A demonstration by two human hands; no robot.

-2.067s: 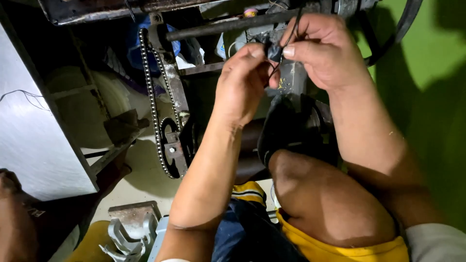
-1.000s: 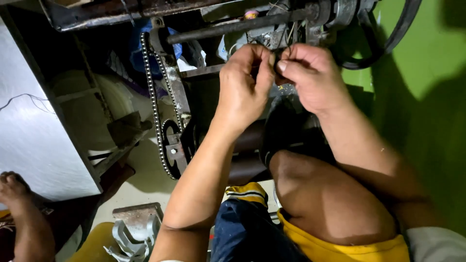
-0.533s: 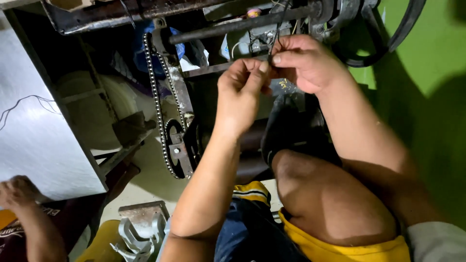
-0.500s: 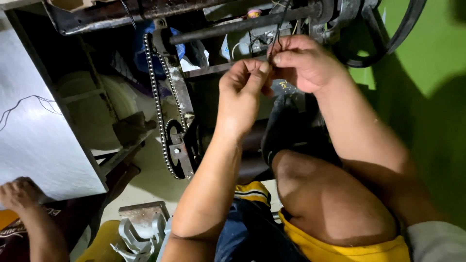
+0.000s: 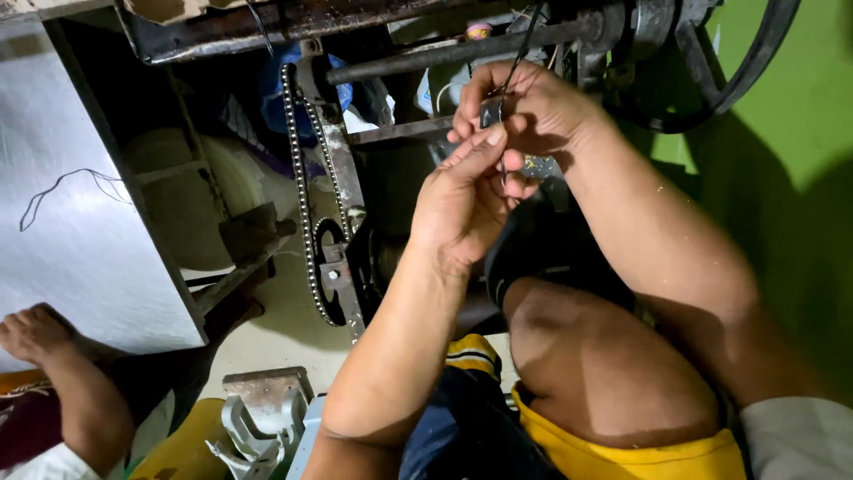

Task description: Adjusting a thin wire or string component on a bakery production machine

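The left hand [image 5: 462,200] and the right hand [image 5: 524,111] are shown raised together at the upper middle of the view, fingertips touching. A thin dark wire [image 5: 514,62] is pinched between the thumb and fingers of both hands; it is seen rising from the fingers toward the machine above and hanging a short way below them. A small greyish piece is partly visible within the right hand's fingers, but what it is cannot be told. Just behind the hands a horizontal metal shaft [image 5: 444,55] is seen, running to a dark spoked wheel [image 5: 737,62] at the upper right, set against a green wall [image 5: 800,178]. To the left of the hands a roller chain [image 5: 298,178] is looped vertically along a metal bracket [image 5: 342,178]. Farther left a white panel [image 5: 80,240] is shown, marked with a thin dark line. Below the hands the person's bare knee [image 5: 604,373] and yellow shorts [image 5: 622,453] are visible. At the lower left another person's bare foot [image 5: 35,329] is seen, with a grey metal part [image 5: 262,418] on the floor nearby.
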